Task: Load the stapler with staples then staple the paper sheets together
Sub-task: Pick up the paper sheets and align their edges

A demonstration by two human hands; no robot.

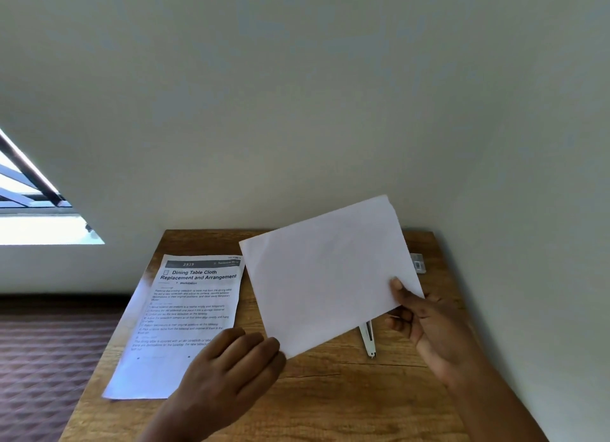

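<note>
Stapler point(368, 339), mostly hidden behind a raised blank sheet point(330, 273): lies on the wooden table point(330, 392) right of centre, long axis running near to far, near tip exposed, bare wood open in front of it. Blank sheet held tilted above the table, right hand point(432, 329) pinching its right edge with thumb on top, left hand point(231, 362) loosely curled at its lower corner, fingertips touching. Printed sheet point(185, 316) flat at left, overhanging the table edge; small staple box point(417, 263) far right near the wall.
</note>
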